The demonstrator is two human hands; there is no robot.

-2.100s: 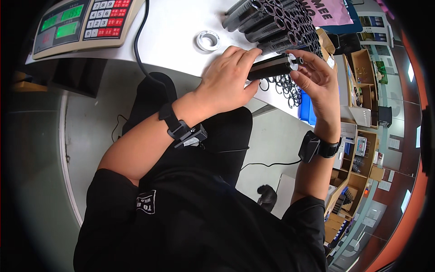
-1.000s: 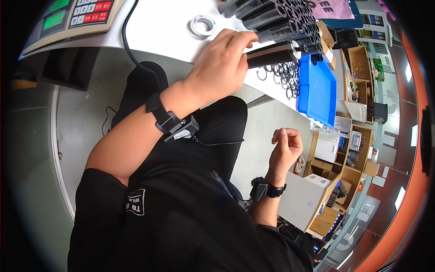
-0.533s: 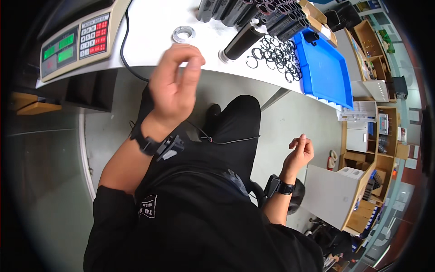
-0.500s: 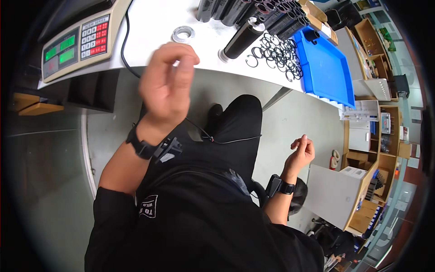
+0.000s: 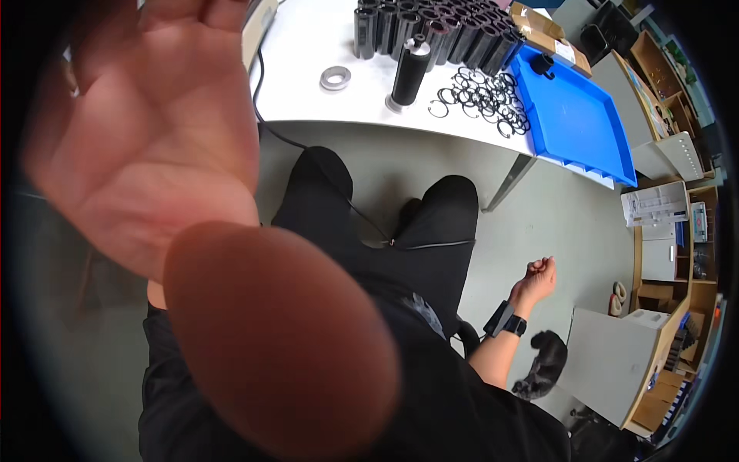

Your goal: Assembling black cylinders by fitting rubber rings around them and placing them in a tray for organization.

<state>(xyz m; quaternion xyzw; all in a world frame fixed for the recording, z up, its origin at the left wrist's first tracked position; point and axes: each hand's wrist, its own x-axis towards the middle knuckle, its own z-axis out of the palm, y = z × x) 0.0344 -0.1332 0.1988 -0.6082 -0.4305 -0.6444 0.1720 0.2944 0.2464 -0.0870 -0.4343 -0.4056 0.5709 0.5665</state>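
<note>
My left hand (image 5: 169, 131) fills much of the left side, raised very close to the camera. Its palm faces me, the fingers stretch apart past the upper edge, and the blurred thumb covers part of my lap. It holds nothing. Off to the right, my right hand (image 5: 539, 279) hangs beside my leg above the floor, its fingers curled in and no object showing in them. A black cylinder (image 5: 408, 75) with a silver top stands upright near the table's front edge. Left of it lies a grey ring (image 5: 335, 78); to its right is a loose heap of black retaining rings (image 5: 485, 96).
Rows of black tubes (image 5: 366, 35) stand at the back of the white table (image 5: 300, 100). A blue tray (image 5: 577, 123) with a black part (image 5: 543, 66) sits at its right end. A black cable (image 5: 262, 92) runs over the front edge. White cabinets (image 5: 612, 366) stand right.
My left hand has risen from near the table edge toward the camera and opened wide, hiding most of the scale. My right hand has shifted slightly right and down in the picture. The view has turned.
</note>
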